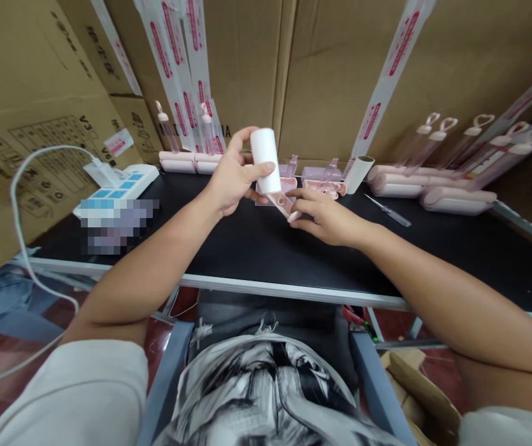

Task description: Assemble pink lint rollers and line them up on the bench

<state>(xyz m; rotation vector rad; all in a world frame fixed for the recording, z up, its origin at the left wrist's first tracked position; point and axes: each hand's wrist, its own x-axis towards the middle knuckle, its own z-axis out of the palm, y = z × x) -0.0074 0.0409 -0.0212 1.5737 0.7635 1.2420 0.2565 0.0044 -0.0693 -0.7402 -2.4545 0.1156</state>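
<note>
My left hand (233,176) grips a white roll (266,162), tilted slightly, with the thumb across its front. From the roll's lower end juts a pink plastic part (282,204), angled down to the right. The fingers of my right hand (328,218) are closed on the outer end of that part; how they grip it is partly hidden. Behind my hands lie open pink plastic shells (324,187) with clear handles. A second white roll (359,174) leans beside them, hollow at the top.
Several pink lint rollers (458,201) with clear handles and heart-shaped loops stand at the right. A screwdriver (389,210) lies in front of them. More pink rollers (177,162) sit at the back left. A power strip (142,176) with a white cable is at the left; cardboard (242,68) walls the back.
</note>
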